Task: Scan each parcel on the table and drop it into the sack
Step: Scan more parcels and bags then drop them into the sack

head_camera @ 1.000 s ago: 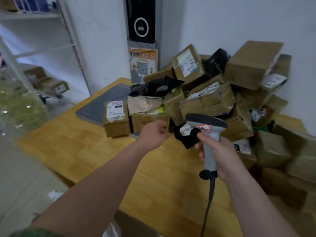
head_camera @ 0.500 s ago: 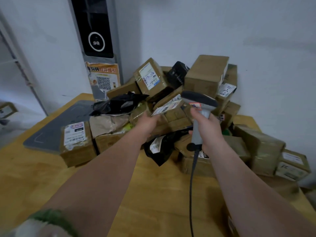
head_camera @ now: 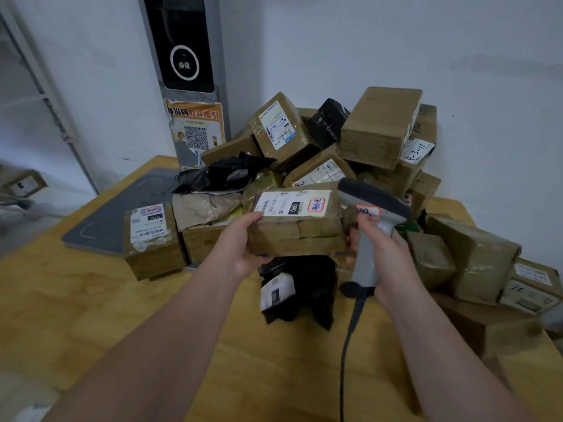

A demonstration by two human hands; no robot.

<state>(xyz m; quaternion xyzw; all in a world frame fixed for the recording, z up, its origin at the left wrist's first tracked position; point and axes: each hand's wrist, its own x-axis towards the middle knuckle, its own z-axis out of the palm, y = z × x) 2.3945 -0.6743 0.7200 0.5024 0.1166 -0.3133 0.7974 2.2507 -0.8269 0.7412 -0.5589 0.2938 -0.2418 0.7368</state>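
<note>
Item: brown parcel, label up, held above the wooden table before the heap of parcels, left end grasped by the left hand; right hand clasps the grey scanner just beside its right end.

The scanner cable runs off the near edge. The held parcel hides the far part of a black poly bag. The parcel's label is too blurred to read.

Back right: parcel pile blocks; room over near-left tabletop.
</note>
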